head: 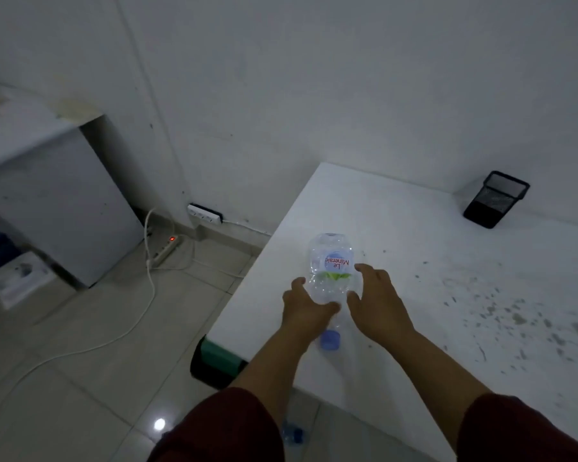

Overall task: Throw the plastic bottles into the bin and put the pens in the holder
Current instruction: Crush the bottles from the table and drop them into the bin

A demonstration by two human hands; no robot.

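A crumpled clear plastic bottle (331, 261) with a blue cap lies on the white table (414, 261), cap pointing toward me. My left hand (306, 311) wraps around its lower part near the neck, thumb over the top. On the bottle's right side my right hand (376, 298) has its fingers spread, fingertips at the label. A black mesh pen holder (496, 198) stands at the table's far right, by the wall. A green and black bin (216, 361) peeks out under the table's left edge. A second bottle (292, 432) lies on the floor below. No pens are in view.
A white cabinet (57, 201) stands at the left. A power strip (166, 250) with a red light and white cables lies on the tiled floor (97, 361). Dark specks cover the table's right part.
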